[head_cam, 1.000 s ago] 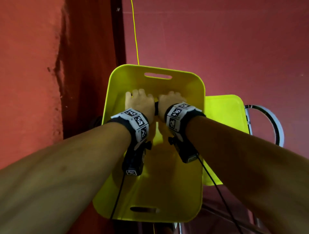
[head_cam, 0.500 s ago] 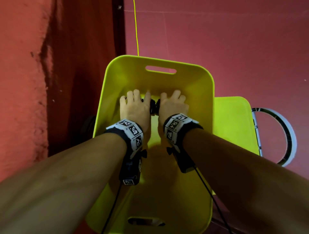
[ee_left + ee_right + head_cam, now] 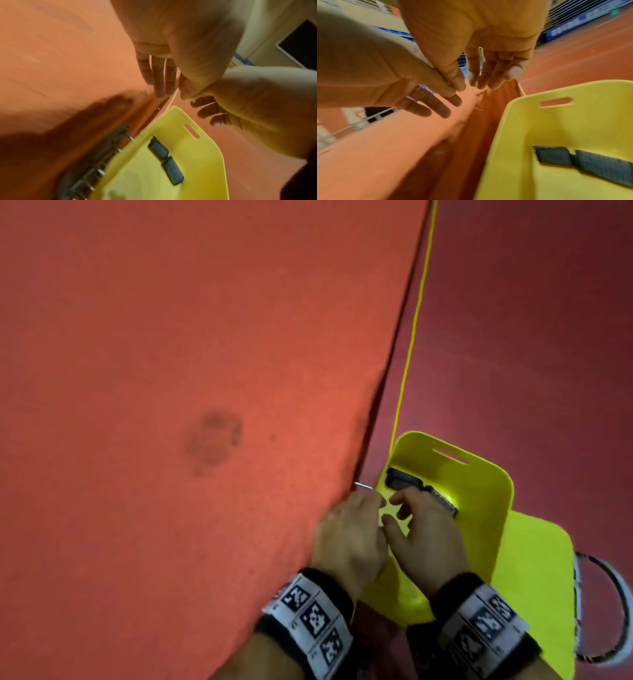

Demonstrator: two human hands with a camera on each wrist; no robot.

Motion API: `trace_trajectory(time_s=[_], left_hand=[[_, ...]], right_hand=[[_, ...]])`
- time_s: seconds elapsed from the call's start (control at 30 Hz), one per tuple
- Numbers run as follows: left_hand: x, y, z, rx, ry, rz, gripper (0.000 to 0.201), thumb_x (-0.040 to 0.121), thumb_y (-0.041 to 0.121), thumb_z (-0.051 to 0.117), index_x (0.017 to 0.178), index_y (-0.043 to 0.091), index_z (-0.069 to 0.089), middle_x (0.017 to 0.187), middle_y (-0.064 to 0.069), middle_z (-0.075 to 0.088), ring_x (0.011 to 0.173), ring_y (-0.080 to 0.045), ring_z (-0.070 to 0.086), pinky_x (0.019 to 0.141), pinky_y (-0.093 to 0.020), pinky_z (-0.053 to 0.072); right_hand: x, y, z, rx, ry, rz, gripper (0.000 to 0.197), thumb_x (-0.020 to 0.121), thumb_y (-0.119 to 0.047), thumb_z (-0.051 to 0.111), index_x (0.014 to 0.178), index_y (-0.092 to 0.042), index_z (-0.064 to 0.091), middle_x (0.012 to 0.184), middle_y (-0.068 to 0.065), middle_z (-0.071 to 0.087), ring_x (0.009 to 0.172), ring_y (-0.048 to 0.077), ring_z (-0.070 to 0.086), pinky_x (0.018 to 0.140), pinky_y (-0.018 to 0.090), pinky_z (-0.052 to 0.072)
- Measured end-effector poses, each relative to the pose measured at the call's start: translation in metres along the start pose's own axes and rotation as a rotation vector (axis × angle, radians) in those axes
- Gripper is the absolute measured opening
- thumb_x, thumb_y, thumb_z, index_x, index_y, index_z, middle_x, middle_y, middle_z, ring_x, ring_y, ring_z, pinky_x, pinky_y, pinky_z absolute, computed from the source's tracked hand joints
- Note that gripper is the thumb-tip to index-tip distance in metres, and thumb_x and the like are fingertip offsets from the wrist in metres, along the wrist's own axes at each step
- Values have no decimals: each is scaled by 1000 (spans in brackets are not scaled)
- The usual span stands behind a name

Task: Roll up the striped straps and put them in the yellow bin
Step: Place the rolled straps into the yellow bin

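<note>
Two rolled dark striped straps (image 3: 399, 479) (image 3: 443, 501) lie end to end at the far end of the yellow bin (image 3: 479, 508). They also show in the left wrist view (image 3: 158, 148) (image 3: 173, 171) and in the right wrist view (image 3: 553, 155) (image 3: 604, 168). My left hand (image 3: 371, 505) and right hand (image 3: 394, 510) hover side by side above the bin's near left part. Both are empty with fingers relaxed (image 3: 158, 81) (image 3: 488, 73). Another striped strap (image 3: 577, 611) lies in a loop on the floor right of the bin.
A thick orange mat (image 3: 205, 371) rises along the left, close against the bin. A yellow lid (image 3: 534, 577) lies under the bin's right side. A yellow line (image 3: 411, 337) runs away across the dark red floor. A metal rack with pegs (image 3: 96, 169) sits between mat and bin.
Both hands have come up out of the bin and let go of the rolled strap, which now lies on the bin floor. The head view has swung left toward the mat.
</note>
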State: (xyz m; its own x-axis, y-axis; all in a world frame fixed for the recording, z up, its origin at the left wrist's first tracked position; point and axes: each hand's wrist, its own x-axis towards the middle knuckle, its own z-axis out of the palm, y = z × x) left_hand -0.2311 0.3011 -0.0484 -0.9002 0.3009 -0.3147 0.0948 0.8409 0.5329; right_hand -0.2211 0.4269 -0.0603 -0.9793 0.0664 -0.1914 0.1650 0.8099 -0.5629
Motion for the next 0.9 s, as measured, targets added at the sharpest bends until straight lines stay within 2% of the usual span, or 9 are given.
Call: trace_trajectory(time_s=[0.07, 0.17, 0.33, 0.47, 0.67, 0.8, 0.9], left_hand=[[-43, -23, -33, -3, 63, -84, 29, 85, 30, 51, 113, 22, 54, 110, -1, 59, 102, -29, 60, 83, -42, 48], [-121, -70, -73, -22, 202, -238, 30, 86, 34, 54, 115, 25, 53, 114, 1, 61, 105, -27, 61, 85, -40, 47], [-281, -151, -98, -104, 394, -550, 36, 90, 38, 55, 124, 26, 51, 120, 1, 58, 113, -26, 56, 93, -39, 44], [-421, -200, -84, -173, 532, -779, 39, 88, 36, 57, 126, 27, 51, 123, 2, 57, 117, -24, 54, 96, -38, 42], [-594, -249, -33, -221, 664, -1056, 41, 89, 37, 59, 127, 25, 50, 122, 3, 54, 117, -21, 49, 96, -37, 43], [-662, -283, -2, -158, 702, -1154, 45, 89, 35, 59, 131, 22, 50, 126, 1, 53, 119, -22, 46, 100, -37, 40], [-677, -310, 13, -68, 666, -1131, 52, 90, 28, 56, 140, 19, 45, 140, 0, 48, 134, -21, 38, 113, -37, 29]], right_hand=[[-17, -47, 2, -12, -17, -153, 15, 78, -28, 64, 89, -20, 58, 78, -4, 55, 75, 21, 54, 69, 38, 47], [-46, -124, 24, -77, -153, -376, 32, 75, -44, 49, 93, -20, 60, 81, 0, 56, 79, 27, 55, 74, 41, 47], [-138, -240, 93, -138, -360, -715, 35, 70, -44, 47, 94, -22, 61, 85, -3, 55, 82, 26, 56, 78, 40, 47], [-243, -308, 161, -185, -540, -950, 35, 72, -43, 47, 95, -22, 63, 87, -4, 57, 84, 27, 56, 77, 42, 48], [-386, -366, 243, -325, -789, -1203, 25, 80, -27, 60, 105, -24, 61, 101, -3, 59, 101, 25, 53, 90, 41, 45], [-441, -398, 291, -332, -801, -1331, 27, 85, -17, 55, 111, -19, 60, 110, 3, 60, 105, 29, 52, 94, 41, 43], [-460, -422, 329, -376, -803, -1387, 39, 89, -10, 50, 127, -14, 55, 124, 6, 57, 113, 30, 50, 99, 41, 42]])
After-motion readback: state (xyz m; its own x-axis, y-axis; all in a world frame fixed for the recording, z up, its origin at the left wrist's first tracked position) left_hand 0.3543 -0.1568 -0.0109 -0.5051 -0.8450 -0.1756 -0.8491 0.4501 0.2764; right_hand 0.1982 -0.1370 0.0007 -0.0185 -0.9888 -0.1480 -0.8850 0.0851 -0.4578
